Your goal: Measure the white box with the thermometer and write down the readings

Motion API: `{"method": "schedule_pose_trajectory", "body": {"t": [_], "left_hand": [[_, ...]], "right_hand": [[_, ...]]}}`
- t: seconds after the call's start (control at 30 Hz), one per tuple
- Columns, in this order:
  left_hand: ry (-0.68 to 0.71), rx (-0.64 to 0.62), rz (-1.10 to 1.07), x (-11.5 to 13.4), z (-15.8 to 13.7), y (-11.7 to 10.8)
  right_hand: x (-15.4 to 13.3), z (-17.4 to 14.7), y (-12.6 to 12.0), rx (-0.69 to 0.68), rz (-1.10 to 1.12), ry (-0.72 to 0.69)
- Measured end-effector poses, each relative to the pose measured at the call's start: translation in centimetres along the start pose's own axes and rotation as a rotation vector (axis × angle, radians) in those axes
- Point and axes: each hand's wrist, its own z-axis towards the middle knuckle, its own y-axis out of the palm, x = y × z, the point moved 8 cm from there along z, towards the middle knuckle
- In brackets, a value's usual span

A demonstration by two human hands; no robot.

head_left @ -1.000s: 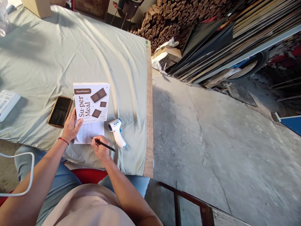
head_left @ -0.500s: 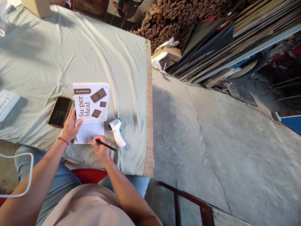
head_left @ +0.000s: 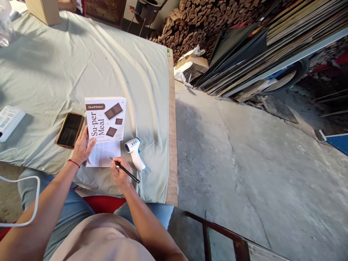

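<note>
My left hand (head_left: 82,149) grips a white box (head_left: 114,123) by its lower left corner, the thumb resting at its lower edge. Brown bars and the words "NutriMotion Su-per Meal" are printed on the box. Below it shows a sheet of paper (head_left: 106,154) covered with rows of small writing, its upper part hidden by the box. A black pen (head_left: 127,172) is pinched in my right hand (head_left: 121,175), its tip over the paper's lower right part. Just right of that hand lies a white and blue infrared thermometer (head_left: 136,154). A phone (head_left: 70,129) lies left of the box.
A pale cloth covers the table (head_left: 62,72), whose wooden edge (head_left: 172,127) runs along the right. A white device (head_left: 10,121) and white cable (head_left: 36,197) are at the left. A cardboard box (head_left: 43,11) stands at the far left. Stacked wood (head_left: 195,21) lies beyond.
My right hand has shifted slightly right with the pen, whose tip has moved right across the paper. My left hand still grips the box in about the same spot.
</note>
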Motion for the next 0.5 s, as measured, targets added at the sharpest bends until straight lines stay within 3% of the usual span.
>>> {"method": "schedule_pose_trajectory", "body": {"t": [0.13, 0.27, 0.33, 0.43, 0.5], "left_hand": [[0.009, 0.002, 0.004, 0.0, 0.0, -0.1], [-0.009, -0.002, 0.01, -0.3, 0.0, -0.1], [-0.014, -0.006, 0.007, -0.4, 0.0, -0.1], [-0.011, -0.007, 0.006, -0.4, 0.1, -0.2], [-0.011, -0.003, 0.007, -0.4, 0.1, -0.3]], "right_hand": [[0.4, 0.8, -1.1, -0.05, -0.112, -0.094], [0.9, 1.1, -0.7, -0.218, -0.327, -0.149], [1.4, 1.3, -1.4, -0.202, -0.381, -0.134], [3.7, 2.1, -4.4, -0.029, -0.465, 0.092], [5.9, 2.4, -5.9, -0.024, -0.51, 0.308]]}}
